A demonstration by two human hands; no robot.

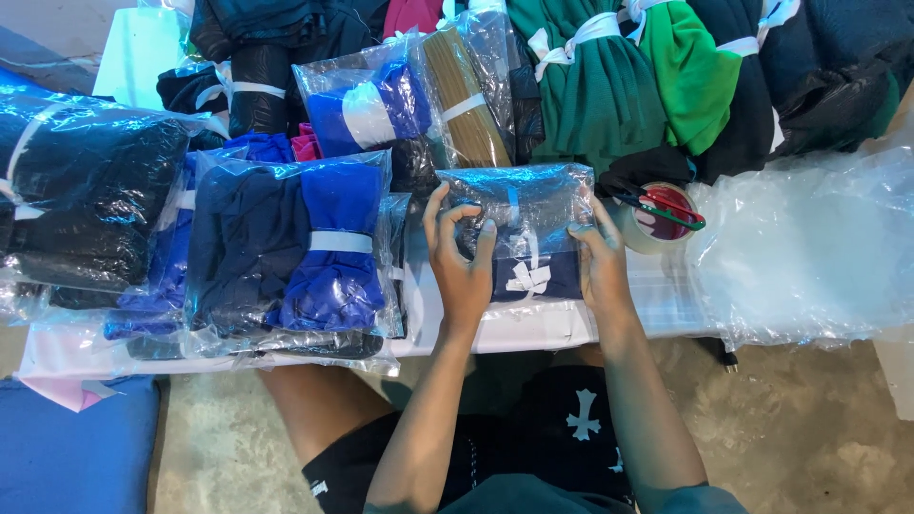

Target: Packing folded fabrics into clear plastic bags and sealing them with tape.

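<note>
Centrally held: clear bagged dark garment on tabletop, left hand at nine o'clock, right hand at three, both grips clamped on it. Might slip, being slick plastic; could nudge tape roll nearby.

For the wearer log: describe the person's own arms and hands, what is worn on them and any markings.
Both forearms are bare from wrist to elbow. The left hand and right hand wear no gloves, and no rings, watch or bracelet show. The fingers are uncovered. At the bottom edge, short teal-grey sleeves begin near the upper arms. No tattoos or marks are visible on the arms.
</note>
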